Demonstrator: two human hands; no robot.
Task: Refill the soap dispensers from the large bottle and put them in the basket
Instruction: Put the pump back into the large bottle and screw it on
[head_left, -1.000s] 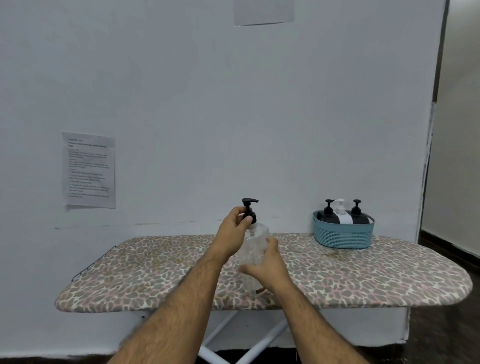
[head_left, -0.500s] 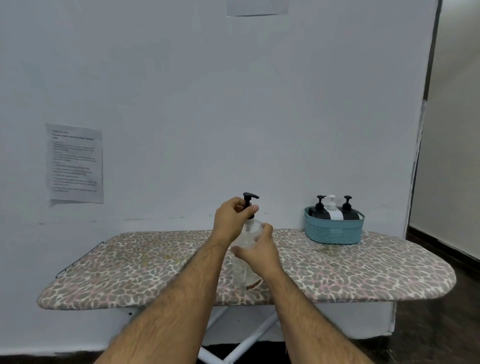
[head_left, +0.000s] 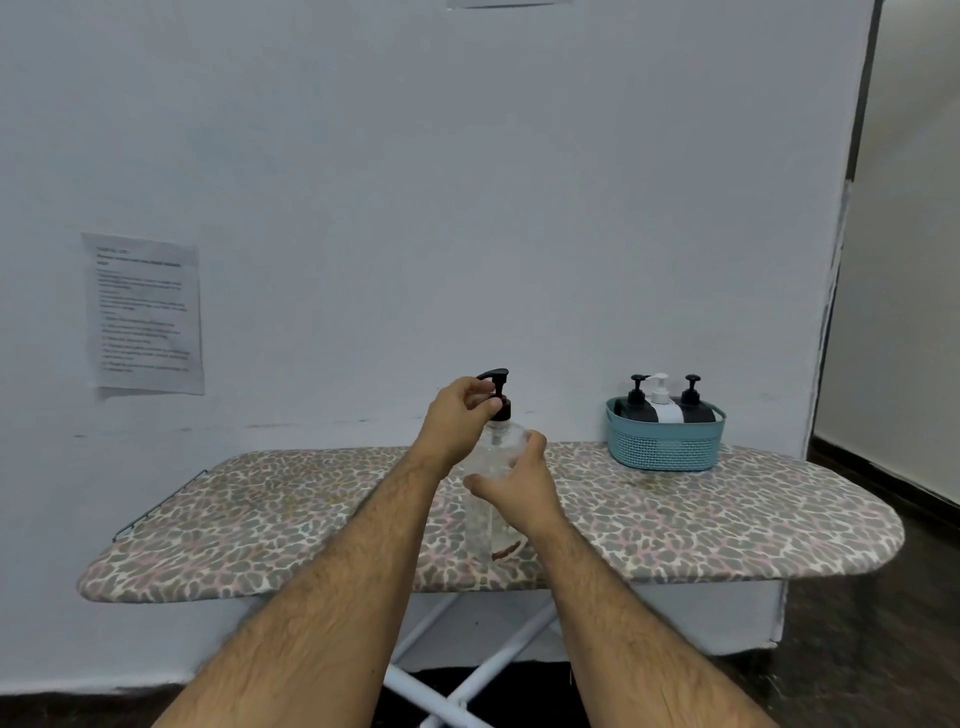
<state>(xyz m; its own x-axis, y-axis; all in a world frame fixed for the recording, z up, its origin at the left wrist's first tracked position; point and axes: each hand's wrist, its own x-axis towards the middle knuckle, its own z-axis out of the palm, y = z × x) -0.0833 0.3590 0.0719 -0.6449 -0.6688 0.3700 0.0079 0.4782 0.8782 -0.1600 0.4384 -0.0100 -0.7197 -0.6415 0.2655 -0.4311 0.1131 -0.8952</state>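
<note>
The right hand (head_left: 521, 493) covers much of the clear plastic pump bottle (head_left: 493, 499), and whether it holds liquid cannot be told. The printed white paper sheet (head_left: 145, 314) on the wall carries text too blurred to read. Another pale sheet (head_left: 501, 3) is cut off by the top edge. The teal woven plastic basket (head_left: 665, 447) hides the lower bodies of three dispensers (head_left: 661, 402).

Around the bottle (head_left: 493, 483), held upright mid-board by both hands, the board (head_left: 291, 514) lies bare to its left and front, while to its right and behind stands the basket (head_left: 665, 447) (three pump heads rising above its rim) near the wall (head_left: 467, 208).
</note>
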